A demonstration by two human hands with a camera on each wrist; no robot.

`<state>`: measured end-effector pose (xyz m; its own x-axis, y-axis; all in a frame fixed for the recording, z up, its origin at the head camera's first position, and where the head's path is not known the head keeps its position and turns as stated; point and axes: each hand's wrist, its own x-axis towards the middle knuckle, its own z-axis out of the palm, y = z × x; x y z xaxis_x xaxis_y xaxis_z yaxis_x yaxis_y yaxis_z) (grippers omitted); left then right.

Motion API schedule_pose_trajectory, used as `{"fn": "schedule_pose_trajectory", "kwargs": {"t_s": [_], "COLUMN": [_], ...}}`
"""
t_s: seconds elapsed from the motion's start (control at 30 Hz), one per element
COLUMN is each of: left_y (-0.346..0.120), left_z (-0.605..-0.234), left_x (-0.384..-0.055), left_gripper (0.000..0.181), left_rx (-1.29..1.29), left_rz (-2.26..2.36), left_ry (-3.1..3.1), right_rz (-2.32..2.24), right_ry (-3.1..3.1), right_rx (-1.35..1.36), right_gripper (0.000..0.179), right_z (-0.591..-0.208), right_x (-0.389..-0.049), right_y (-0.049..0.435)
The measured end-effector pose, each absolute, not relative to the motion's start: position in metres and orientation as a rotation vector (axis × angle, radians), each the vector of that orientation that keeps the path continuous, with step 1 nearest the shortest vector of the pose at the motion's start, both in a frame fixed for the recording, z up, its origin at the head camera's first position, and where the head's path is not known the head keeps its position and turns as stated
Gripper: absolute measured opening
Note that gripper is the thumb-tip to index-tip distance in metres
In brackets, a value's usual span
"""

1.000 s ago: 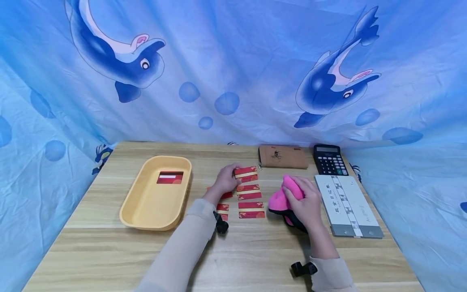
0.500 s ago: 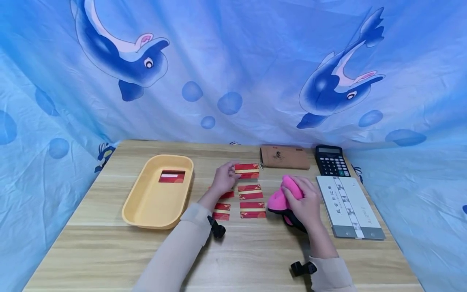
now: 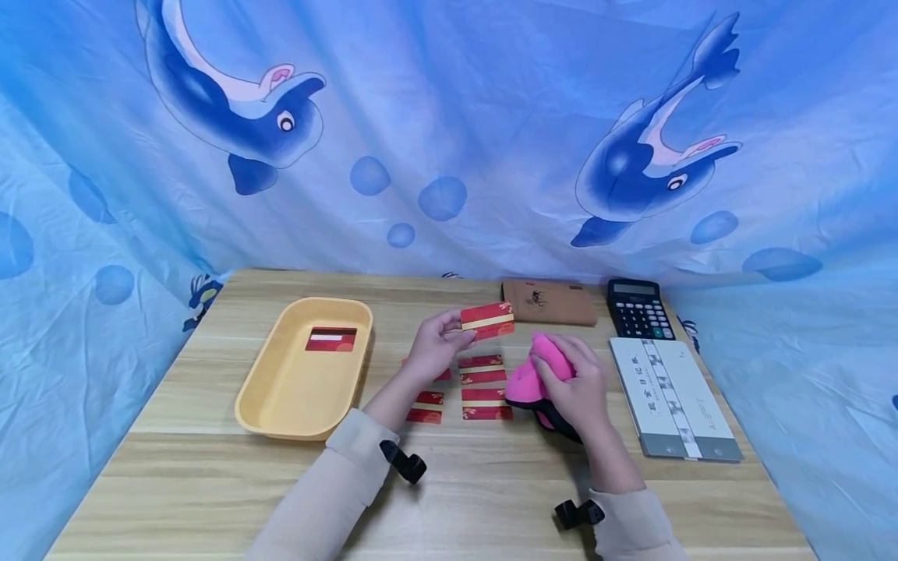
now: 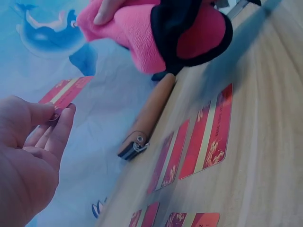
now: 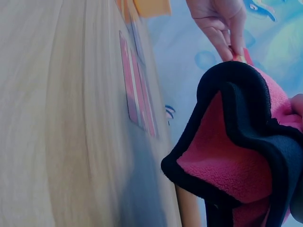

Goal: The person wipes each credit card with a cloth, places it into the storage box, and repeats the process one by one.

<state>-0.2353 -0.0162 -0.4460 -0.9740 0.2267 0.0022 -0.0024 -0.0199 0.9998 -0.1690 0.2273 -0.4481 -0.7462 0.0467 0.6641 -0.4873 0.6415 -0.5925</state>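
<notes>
My left hand point(image 3: 433, 347) pinches a red card with a gold stripe point(image 3: 488, 321) between thumb and fingers, raised above the table. In the left wrist view the thumb presses the near end of this card point(image 4: 68, 92). My right hand point(image 3: 581, 387) grips a bunched pink fleece cloth with black edging point(image 3: 528, 382), just right of the card rows. The right wrist view shows the cloth's folded underside point(image 5: 227, 156). Below the raised card lie two more red cards, an upper one point(image 3: 482, 370) and a lower one point(image 3: 487, 404). Others, such as this card point(image 3: 426, 407), are partly hidden by my left arm.
On the left stands a yellow tray point(image 3: 270, 374) with a red card point(image 3: 330, 340) inside. A brown wallet point(image 3: 550, 302) lies at the back, beside a black calculator point(image 3: 637, 310). A white and grey account book point(image 3: 669, 397) sits near the right edge. A dolphin-print curtain point(image 3: 449, 140) encloses the table.
My left hand has lifted the top card off the table and moved it slightly right, towards the cloth. My right hand has shifted a little left with the cloth.
</notes>
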Motion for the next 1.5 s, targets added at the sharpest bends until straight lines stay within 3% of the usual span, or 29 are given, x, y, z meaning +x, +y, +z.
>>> {"fn": "schedule_pose_trajectory", "kwargs": {"t_s": [0.33, 0.63, 1.1, 1.5], "left_y": [-0.026, -0.021, -0.010, -0.022], "left_z": [-0.439, -0.429, -0.443, -0.435], "left_x": [-0.210, -0.183, -0.180, -0.181], "left_gripper": [0.034, 0.033, 0.041, 0.031], "left_rx": [0.310, 0.520, 0.511, 0.479], "left_rz": [2.168, 2.153, 2.230, 2.198], "left_ry": [2.071, 2.066, 2.014, 2.250], "right_rz": [1.071, 1.024, 0.935, 0.862], "right_ry": [-2.130, -2.091, -2.079, -2.062], "right_rx": [0.408, 0.412, 0.578, 0.318], "right_gripper": [0.041, 0.038, 0.031, 0.034], "right_z": [-0.439, -0.427, -0.429, -0.426], "right_x": [-0.167, -0.166, -0.165, -0.181], "right_y": [0.209, 0.190, 0.137, 0.158]}}
